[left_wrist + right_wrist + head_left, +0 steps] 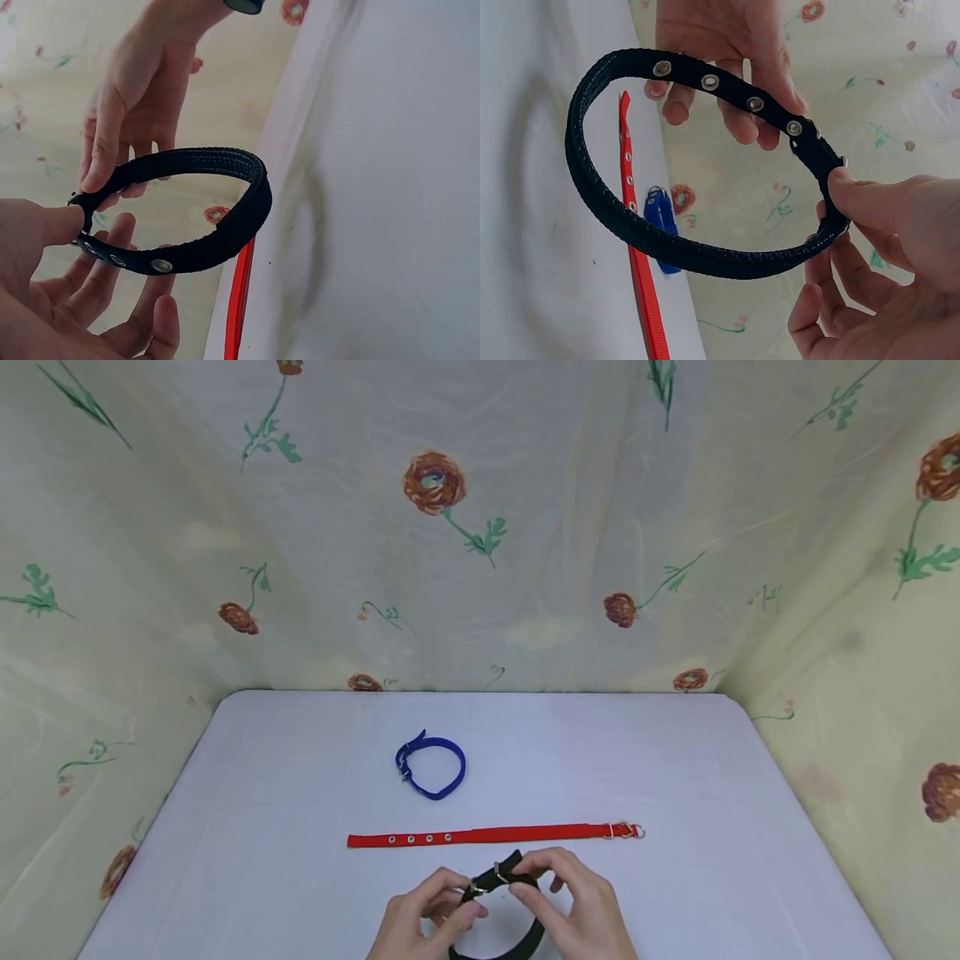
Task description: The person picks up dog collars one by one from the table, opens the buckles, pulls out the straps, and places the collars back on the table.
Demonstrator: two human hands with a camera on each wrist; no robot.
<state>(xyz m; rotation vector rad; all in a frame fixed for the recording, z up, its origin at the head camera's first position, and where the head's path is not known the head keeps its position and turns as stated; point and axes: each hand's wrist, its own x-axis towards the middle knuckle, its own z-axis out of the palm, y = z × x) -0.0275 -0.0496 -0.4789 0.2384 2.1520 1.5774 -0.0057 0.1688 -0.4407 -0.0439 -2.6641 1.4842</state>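
Both hands hold a black collar (522, 945) above the table's near side, bent into a loop with its strap end through the metal buckle. My left hand (431, 914) pinches it between thumb and fingers just left of the buckle. On the buckle's other side, my right hand (577, 902) pinches the strap near its tip. Metal-rimmed holes run along the black band (710, 82) in the right wrist view. The left wrist view shows the collar's loop (247, 214) raised off the table, with the buckle mostly hidden by fingers.
A red collar (517, 834) lies straight across the white table (675, 760), just beyond the hands, its metal rings at the right end. Farther back, a blue collar (452, 789) lies buckled in a ring. Flower-printed cloth (547, 543) hangs behind and beside the table.
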